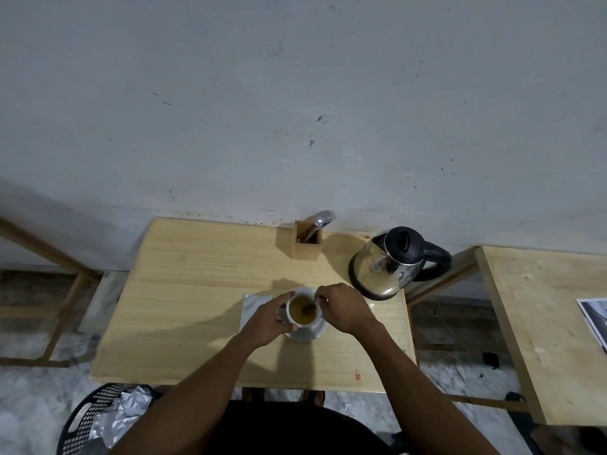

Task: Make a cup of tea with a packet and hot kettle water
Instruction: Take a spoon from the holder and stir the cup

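A white cup [297, 318] of yellow-brown tea stands on a white saucer [315, 333] in the middle of the wooden table [197, 290]. My left hand [267, 321] wraps around the cup's left side. My right hand [338, 307] pinches the handle of a spoon [309, 308] whose bowl sits in the tea. A silver packet [253, 305] lies flat under and to the left of the saucer, partly hidden by my left hand. The steel kettle [391, 262] with a black lid and handle stands at the table's back right.
A wooden holder [307, 244] with cutlery stands at the table's back edge by the wall. A black basket [98, 418] with crumpled silver wrappers sits on the floor at lower left. A second wooden table [542, 323] with a printed sheet [596, 320] stands to the right.
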